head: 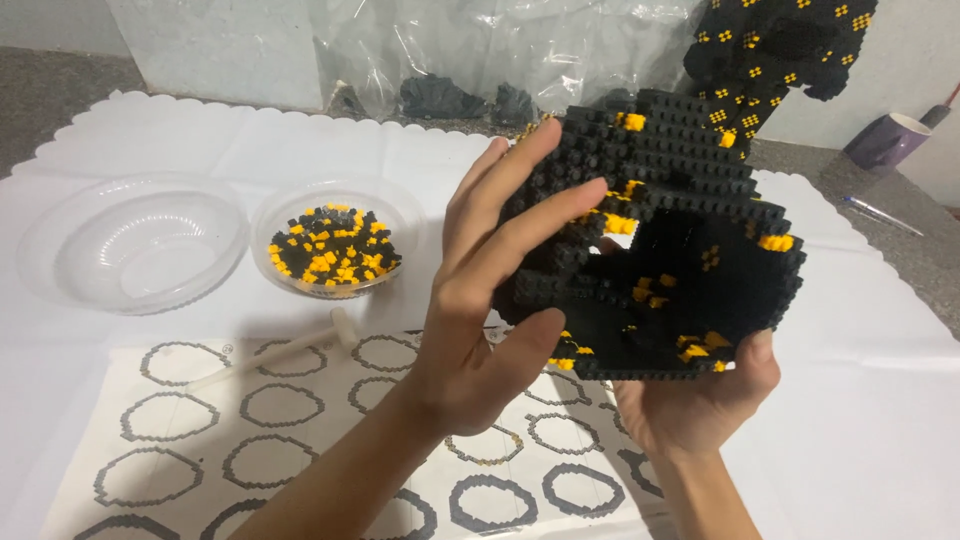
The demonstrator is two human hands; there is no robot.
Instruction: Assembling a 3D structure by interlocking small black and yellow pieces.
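Black-and-yellow brick model (670, 240), a hollow shell of tiny blocks, is held up in the air above the white table cover (200, 140), and it serves as the landmark for everything else in the head view, the only view there is. The left hand (490, 300) lies flat against the model's left face, fingers spread and stretched upward over the studs, thumb hooked under the lower edge. The right hand (690, 400) cups the model from below, palm up, its fingertips curling round the bottom right corner. Neither hand pinches a loose piece.

Left of the model, on the cover, stands a clear bowl of loose bricks (335, 245), black and yellow, and farther left an empty clear bowl (135, 240). Below and left of the model lies a small pale hammer (275, 358) on a printed sheet of ring outlines (250, 440). Behind the model, at the wall, rises a second black-and-yellow build (775, 45) beside crumpled plastic bags (480, 50); to the right stand a purple mug (890, 138) and a pen (880, 213).

My judgement is that the risk lies in the shell itself: it is open and thin-walled, so hard pressure from the spread fingers could pop rows apart, and a slack lower palm could let it tip and shed bricks.
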